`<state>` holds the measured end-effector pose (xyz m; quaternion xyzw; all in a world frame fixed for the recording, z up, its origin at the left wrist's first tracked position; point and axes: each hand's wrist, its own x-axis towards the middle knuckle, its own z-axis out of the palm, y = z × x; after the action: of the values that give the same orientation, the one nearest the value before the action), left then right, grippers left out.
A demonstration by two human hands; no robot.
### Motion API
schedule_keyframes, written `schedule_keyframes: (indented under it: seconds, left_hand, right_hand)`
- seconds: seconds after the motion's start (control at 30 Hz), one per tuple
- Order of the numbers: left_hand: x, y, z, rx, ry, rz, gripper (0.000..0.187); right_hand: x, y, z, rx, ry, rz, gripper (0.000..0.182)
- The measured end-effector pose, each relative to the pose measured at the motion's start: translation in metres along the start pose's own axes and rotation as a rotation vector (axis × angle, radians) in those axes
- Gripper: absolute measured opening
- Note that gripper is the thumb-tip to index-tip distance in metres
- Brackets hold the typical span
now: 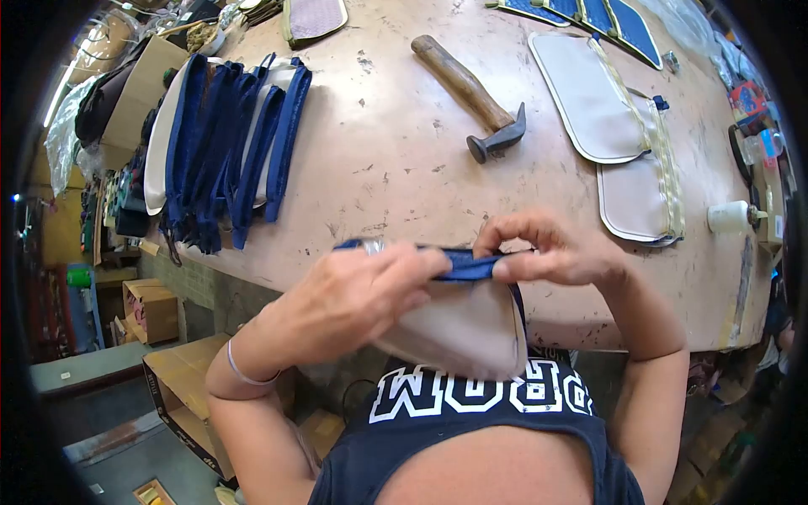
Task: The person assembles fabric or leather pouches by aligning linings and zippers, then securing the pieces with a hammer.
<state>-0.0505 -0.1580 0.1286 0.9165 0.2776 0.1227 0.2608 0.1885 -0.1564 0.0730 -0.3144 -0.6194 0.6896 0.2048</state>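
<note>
Held over the table's near edge is a beige fabric panel (459, 324) with a dark blue strip (471, 264) along its upper edge. My right hand (551, 250) pinches the strip's right part between thumb and bent fingers. At the strip's left part, my left hand (358, 295) has its fingers closed on the panel's upper edge; motion blurs it slightly, and its thumb is mostly hidden. The panel's lower end hangs in front of my shirt and is also blurred.
A wooden-handled hammer (471, 97) lies mid-table (379, 160). Beige panels with blue strips (223, 143) are piled at left. Two beige pieces with clear-yellow edging (589, 101) lie at right, near a white container (728, 217). Cardboard boxes (189, 383) stand below, left.
</note>
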Motion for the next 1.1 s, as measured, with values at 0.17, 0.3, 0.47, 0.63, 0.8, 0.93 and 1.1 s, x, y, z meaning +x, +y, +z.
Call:
schedule_keyframes:
  seconds: [0.17,0.3,0.47,0.63,0.8,0.93,1.1]
  left_hand:
    - [0.017,-0.036,0.037,0.034,0.077,0.187,0.024]
    - [0.023,-0.044,0.054,0.061,0.136,0.272,0.022]
    - [0.025,-0.045,0.056,0.121,0.131,0.266,0.021]
    - [0.027,-0.047,0.062,0.107,0.173,0.244,0.020]
    - [0.028,-0.045,0.058,0.095,0.053,0.155,0.021]
    - [0.021,-0.050,0.034,-0.116,-0.125,-0.065,0.024]
    - [0.009,-0.071,0.053,-0.157,-0.041,-0.025,0.027]
  right_hand:
    - [-0.002,0.021,-0.011,0.127,0.103,0.098,0.019]
    - [-0.004,0.023,-0.012,0.017,0.139,0.125,0.017]
    - [-0.002,0.027,-0.011,-0.233,0.158,0.026,0.014]
    - [0.003,0.019,-0.003,-0.469,0.252,0.011,0.012]
    - [0.005,0.020,0.000,-0.621,0.277,-0.059,0.013]
    - [0.002,0.015,-0.006,-0.540,0.198,0.111,0.013]
    - [0.004,0.027,-0.003,-0.701,0.193,-0.042,0.011]
